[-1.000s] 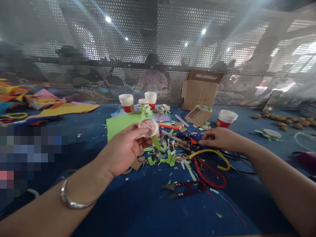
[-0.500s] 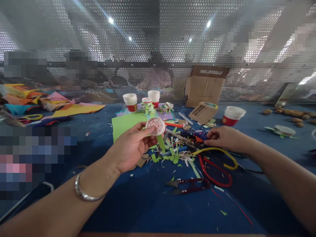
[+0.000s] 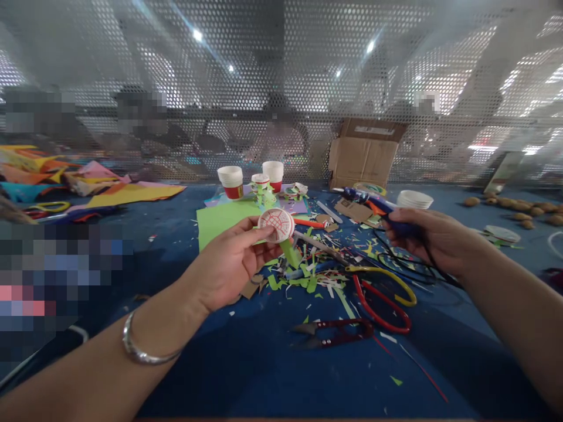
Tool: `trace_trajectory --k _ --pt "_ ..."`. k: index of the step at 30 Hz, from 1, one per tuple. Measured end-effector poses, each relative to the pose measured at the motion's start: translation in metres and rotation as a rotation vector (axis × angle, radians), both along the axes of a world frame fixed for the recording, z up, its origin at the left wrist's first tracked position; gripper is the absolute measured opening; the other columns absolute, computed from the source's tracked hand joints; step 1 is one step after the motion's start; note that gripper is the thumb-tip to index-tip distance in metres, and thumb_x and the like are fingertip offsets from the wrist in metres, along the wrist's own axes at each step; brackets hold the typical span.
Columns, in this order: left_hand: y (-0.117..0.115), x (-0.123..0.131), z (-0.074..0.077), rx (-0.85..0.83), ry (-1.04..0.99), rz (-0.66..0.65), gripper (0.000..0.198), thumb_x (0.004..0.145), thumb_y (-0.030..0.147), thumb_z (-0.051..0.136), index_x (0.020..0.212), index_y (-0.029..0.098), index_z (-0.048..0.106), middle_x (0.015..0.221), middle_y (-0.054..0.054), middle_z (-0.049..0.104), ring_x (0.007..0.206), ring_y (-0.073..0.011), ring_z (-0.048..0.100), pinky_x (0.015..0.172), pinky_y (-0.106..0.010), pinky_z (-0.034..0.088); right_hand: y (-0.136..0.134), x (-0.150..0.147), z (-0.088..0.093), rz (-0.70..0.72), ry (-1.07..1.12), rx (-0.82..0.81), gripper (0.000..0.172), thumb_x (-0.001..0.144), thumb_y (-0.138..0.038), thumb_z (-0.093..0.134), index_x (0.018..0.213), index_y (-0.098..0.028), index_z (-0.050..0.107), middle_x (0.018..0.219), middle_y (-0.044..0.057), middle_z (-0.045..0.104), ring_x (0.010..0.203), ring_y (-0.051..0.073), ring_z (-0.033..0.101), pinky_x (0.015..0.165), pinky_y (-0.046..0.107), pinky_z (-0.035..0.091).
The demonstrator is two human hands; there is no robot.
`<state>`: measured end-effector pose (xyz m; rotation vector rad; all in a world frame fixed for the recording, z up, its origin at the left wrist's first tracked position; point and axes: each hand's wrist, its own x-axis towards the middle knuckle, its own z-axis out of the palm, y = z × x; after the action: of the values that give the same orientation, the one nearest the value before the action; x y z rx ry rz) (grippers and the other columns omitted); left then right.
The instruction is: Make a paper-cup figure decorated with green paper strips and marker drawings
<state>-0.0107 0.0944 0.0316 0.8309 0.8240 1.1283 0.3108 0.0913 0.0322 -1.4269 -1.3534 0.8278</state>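
Note:
My left hand (image 3: pixel 237 252) pinches a small round paper cup piece (image 3: pixel 276 225), white with red lines drawn on its face. A green paper strip (image 3: pixel 291 253) hangs from its lower edge. In my right hand (image 3: pixel 433 237) is a blue hot glue gun (image 3: pixel 378 206) with an orange trigger, raised above the table, its nozzle pointing left. The gun's black cord trails below. Under and between my hands lie green and white paper scraps (image 3: pixel 312 281), scissors (image 3: pixel 382 305) with one red and one yellow handle loop, and dark red thread snips (image 3: pixel 334 331).
Stacked paper cups (image 3: pixel 231 181) stand at the back beside green paper (image 3: pixel 215 225). A cardboard box (image 3: pixel 363 152) leans against the perforated metal screen (image 3: pixel 281 70). More cups (image 3: pixel 414 200) stand behind my right hand. Coloured paper (image 3: pixel 136 195) lies left; brown nut-like pieces (image 3: pixel 523 205) lie right.
My right hand has picked up the glue gun from among the scraps, lifting it upward and to the right. My left hand still holds the round cup piece in nearly the same place.

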Motion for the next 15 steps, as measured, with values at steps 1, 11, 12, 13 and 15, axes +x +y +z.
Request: trace_trajectory --k 1,11,12,13,15 --pt "0.0 0.0 -0.001 -0.008 -0.002 -0.007 0.016 0.09 0.005 0.062 0.104 0.011 0.069 0.099 -0.01 0.075 0.083 -0.0169 0.074 0.074 -0.024 0.061 -0.002 -0.001 0.002 0.022 0.091 -0.045 0.012 0.078 -0.031 0.068 0.074 -0.019 0.066 0.071 0.01 0.065 0.057 0.017 0.059 0.051 0.029 0.057" --pt "0.004 0.001 -0.006 -0.041 0.0 -0.091 0.016 0.089 0.007 0.056 0.094 0.009 0.071 0.093 -0.01 0.071 0.081 -0.0199 0.075 0.067 -0.022 0.061 -0.016 -0.017 0.008 0.247 0.77 -0.178 0.023 0.072 -0.029 0.082 0.084 -0.015 0.068 0.074 -0.002 0.042 0.06 0.008 0.043 0.05 0.018 0.049" --pt "0.004 0.001 -0.006 -0.047 0.004 -0.09 0.016 0.089 0.006 0.056 0.095 0.009 0.071 0.093 -0.009 0.071 0.081 -0.0198 0.075 0.066 -0.022 0.06 -0.017 -0.019 0.007 0.261 0.79 -0.173 0.028 0.068 -0.029 0.086 0.084 -0.014 0.069 0.074 -0.002 0.042 0.06 0.007 0.042 0.049 0.017 0.048" --pt "0.004 0.002 -0.006 -0.054 0.007 -0.091 0.017 0.088 0.006 0.056 0.095 0.009 0.07 0.093 -0.009 0.07 0.081 -0.0196 0.074 0.066 -0.021 0.06 -0.017 -0.02 0.007 0.274 0.801 -0.169 0.032 0.065 -0.028 0.089 0.084 -0.013 0.069 0.074 -0.003 0.043 0.059 0.007 0.042 0.048 0.017 0.048" --pt "0.003 0.002 -0.006 -0.062 0.008 -0.102 0.016 0.087 0.004 0.056 0.094 0.01 0.07 0.092 -0.008 0.07 0.081 -0.0192 0.074 0.065 -0.021 0.059 -0.018 -0.023 0.006 0.283 0.795 -0.142 0.034 0.064 -0.029 0.091 0.085 -0.013 0.069 0.075 -0.003 0.044 0.059 0.006 0.042 0.048 0.016 0.048"
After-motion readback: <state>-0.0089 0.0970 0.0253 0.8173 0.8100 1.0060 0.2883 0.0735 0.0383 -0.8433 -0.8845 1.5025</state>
